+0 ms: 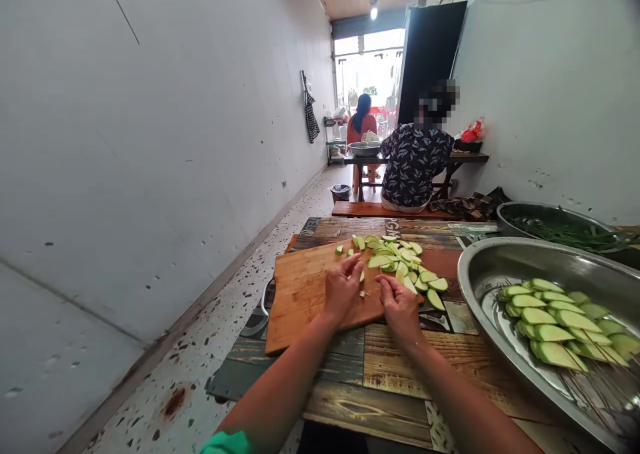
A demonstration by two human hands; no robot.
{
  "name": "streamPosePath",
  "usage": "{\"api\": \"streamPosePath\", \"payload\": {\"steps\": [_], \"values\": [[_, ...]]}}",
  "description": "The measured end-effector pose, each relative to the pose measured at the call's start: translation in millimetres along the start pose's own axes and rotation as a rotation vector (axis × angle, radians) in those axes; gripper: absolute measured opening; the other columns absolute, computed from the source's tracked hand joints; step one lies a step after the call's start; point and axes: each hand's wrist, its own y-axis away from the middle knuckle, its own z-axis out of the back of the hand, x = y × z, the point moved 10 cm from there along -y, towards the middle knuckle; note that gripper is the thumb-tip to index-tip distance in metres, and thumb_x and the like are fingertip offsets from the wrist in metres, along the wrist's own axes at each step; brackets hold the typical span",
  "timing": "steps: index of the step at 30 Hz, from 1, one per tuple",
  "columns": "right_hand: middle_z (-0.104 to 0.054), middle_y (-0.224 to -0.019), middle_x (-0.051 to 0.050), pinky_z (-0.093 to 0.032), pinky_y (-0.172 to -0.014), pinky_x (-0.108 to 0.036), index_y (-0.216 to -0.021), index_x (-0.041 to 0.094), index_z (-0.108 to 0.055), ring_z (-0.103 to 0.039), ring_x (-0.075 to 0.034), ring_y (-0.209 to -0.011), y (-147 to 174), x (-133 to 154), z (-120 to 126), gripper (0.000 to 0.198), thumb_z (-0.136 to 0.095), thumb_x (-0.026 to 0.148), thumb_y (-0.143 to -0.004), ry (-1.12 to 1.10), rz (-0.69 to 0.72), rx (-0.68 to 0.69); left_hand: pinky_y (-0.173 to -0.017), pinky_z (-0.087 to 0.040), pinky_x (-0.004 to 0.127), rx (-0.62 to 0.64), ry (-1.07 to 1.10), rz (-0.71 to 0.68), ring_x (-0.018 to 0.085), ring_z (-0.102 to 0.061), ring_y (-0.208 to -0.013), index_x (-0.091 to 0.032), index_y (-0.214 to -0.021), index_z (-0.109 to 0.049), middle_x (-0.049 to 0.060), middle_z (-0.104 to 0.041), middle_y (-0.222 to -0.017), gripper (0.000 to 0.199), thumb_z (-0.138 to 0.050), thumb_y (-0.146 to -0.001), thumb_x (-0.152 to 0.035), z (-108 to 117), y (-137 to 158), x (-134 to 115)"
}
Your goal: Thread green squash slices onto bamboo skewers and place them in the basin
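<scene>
Above the wooden cutting board (295, 294), my left hand (343, 286) is closed, fingertips pinched together. A green-skinned slice (362, 277) shows right beside its fingers; whether it is held or lies on the board is unclear. My right hand (399, 301) is also closed in a pinch, a short gap to the right, and what it grips is too small to make out. Pale, green-edged vegetable slices (395, 257) lie loose in a pile past both hands, spilling off the board's right edge. At right, a big metal basin (475, 281) contains rows of similar slices (555, 317) on thin skewers (583, 387).
The board rests on a patchwork wooden table (400, 354). Behind the basin stands a second metal bowl (510, 211) of long green vegetables (565, 233). Beyond a bench (355, 209), one person (417, 164) sits at another table; a second person (361, 122) is farther back. A white wall (165, 141) runs along the left.
</scene>
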Motion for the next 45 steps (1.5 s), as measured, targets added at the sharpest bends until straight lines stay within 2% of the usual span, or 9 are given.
{"api": "streamPosePath", "payload": {"steps": [2, 4, 7, 14, 23, 28, 31, 36, 45], "values": [[-0.062, -0.058, -0.004, -0.041, -0.052, -0.025, -0.088, 0.013, -0.072, -0.053, -0.016, -0.054, -2, -12, 7, 0.042, -0.044, 0.044, -0.085, -0.027, -0.060, -0.054, -0.107, -0.030, 0.042, 0.057, -0.437, -0.193, 0.024, -0.049, -0.122, -0.020, -0.107, -0.066, 0.010, -0.061, -0.124, 0.030, -0.059, -0.079, -0.024, -5, 3, -14], [-0.060, -0.055, -0.003, -0.039, -0.050, -0.025, -0.088, 0.012, -0.072, -0.051, -0.016, -0.052, -4, -21, 10, 0.044, -0.046, 0.047, -0.083, -0.065, -0.098, -0.081, -0.110, -0.022, 0.045, 0.168, -0.752, -0.246, 0.025, -0.044, -0.127, -0.022, -0.112, -0.065, 0.009, -0.057, -0.130, 0.034, -0.057, -0.079, -0.019, -17, 6, -8], [-0.055, -0.048, -0.001, -0.036, -0.046, -0.024, -0.086, 0.012, -0.072, -0.046, -0.015, -0.047, -4, -26, 9, 0.045, -0.047, 0.049, -0.082, -0.109, -0.118, -0.090, -0.106, -0.028, 0.042, 0.276, -0.868, -0.224, 0.023, -0.052, -0.116, -0.021, -0.112, -0.065, 0.010, -0.063, -0.119, 0.032, -0.050, -0.083, -0.019, -23, 6, 5], [-0.053, -0.048, -0.001, -0.035, -0.044, -0.024, -0.083, 0.014, -0.072, -0.046, -0.015, -0.046, -3, -17, 7, 0.043, -0.046, 0.048, -0.083, -0.135, -0.069, -0.067, -0.101, -0.034, 0.036, 0.144, -0.423, -0.118, 0.026, -0.058, -0.104, -0.026, -0.093, -0.071, 0.011, -0.069, -0.101, 0.020, -0.059, -0.077, -0.025, 2, -11, 8], [-0.041, -0.047, 0.004, -0.028, -0.042, -0.022, -0.089, 0.011, -0.068, -0.036, -0.011, -0.043, 5, -16, -11, 0.046, -0.046, 0.050, -0.083, -0.157, -0.120, 0.073, -0.104, -0.033, 0.036, 0.091, -0.216, -0.071, 0.025, -0.056, -0.109, -0.025, -0.088, -0.073, 0.009, -0.069, -0.105, 0.029, -0.069, -0.064, -0.010, 11, -14, 13], [-0.051, -0.051, 0.001, -0.034, -0.046, -0.023, -0.091, 0.011, -0.069, -0.045, -0.013, -0.047, 10, -5, -18, 0.042, -0.046, 0.046, -0.084, -0.124, -0.070, 0.150, -0.071, -0.049, 0.027, -0.088, 0.162, 0.089, 0.017, -0.065, -0.075, -0.019, -0.090, -0.069, 0.006, -0.069, -0.084, 0.019, -0.069, -0.071, -0.020, 32, -24, 27], [-0.064, -0.063, -0.005, -0.041, -0.053, -0.025, -0.088, 0.014, -0.070, -0.056, -0.017, -0.057, 17, 7, -28, 0.035, -0.047, 0.041, -0.084, -0.070, 0.015, 0.231, -0.051, -0.043, 0.018, -0.148, 0.380, 0.253, 0.010, -0.060, -0.055, -0.015, -0.095, -0.065, 0.002, -0.065, -0.072, 0.023, -0.068, -0.073, -0.023, 43, -29, 40], [-0.071, -0.080, -0.008, -0.048, -0.064, -0.028, -0.085, 0.017, -0.070, -0.065, -0.020, -0.070, 29, 16, -42, 0.030, -0.047, 0.036, -0.084, -0.054, 0.099, 0.335, -0.042, -0.031, 0.013, -0.213, 0.681, 0.364, 0.003, -0.047, -0.045, -0.013, -0.081, -0.058, -0.001, -0.061, -0.068, 0.010, -0.066, -0.076, -0.015, 59, -35, 47], [-0.072, -0.081, -0.007, -0.048, -0.065, -0.028, -0.087, 0.018, -0.071, -0.066, -0.020, -0.072, 38, 16, -52, 0.031, -0.046, 0.036, -0.085, -0.016, 0.112, 0.411, -0.041, -0.028, 0.013, -0.289, 0.759, 0.421, 0.002, -0.038, -0.045, -0.009, -0.085, -0.059, 0.007, -0.067, -0.077, 0.011, -0.048, -0.086, -0.010, 76, -37, 49]]}}
